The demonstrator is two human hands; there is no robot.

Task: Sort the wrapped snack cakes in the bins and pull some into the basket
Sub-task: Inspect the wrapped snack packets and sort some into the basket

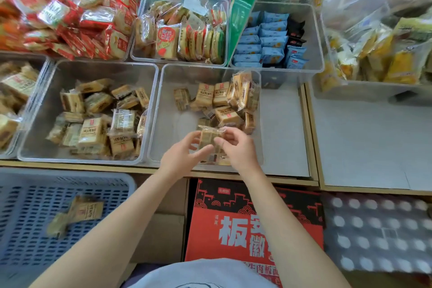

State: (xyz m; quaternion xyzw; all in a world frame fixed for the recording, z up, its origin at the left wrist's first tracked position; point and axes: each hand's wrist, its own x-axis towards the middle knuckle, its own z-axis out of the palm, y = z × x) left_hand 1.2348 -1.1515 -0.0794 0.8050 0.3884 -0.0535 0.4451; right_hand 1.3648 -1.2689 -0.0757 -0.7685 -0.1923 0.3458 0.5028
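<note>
A wrapped snack cake point(208, 139) sits at the centre of the frame, held between both hands over the near edge of a clear bin point(168, 110). The left hand point(181, 155) pinches its left side with curled fingers, and the right hand point(237, 147) grips its right side with thumb and fingertips. More tan cakes point(224, 100) lie heaped toward the back right of that bin. Just to the left, a second clear bin point(70, 70) holds a loose pile of similar cakes point(98, 121). At the lower left of the frame stands a blue basket point(28, 213) with a few cakes point(81, 211) lying in it, blurred. In the upper part of the frame, further bins hold red packs point(70, 21) and blue packs point(264, 42). A red carton point(252, 229) sits at lower centre.
</note>
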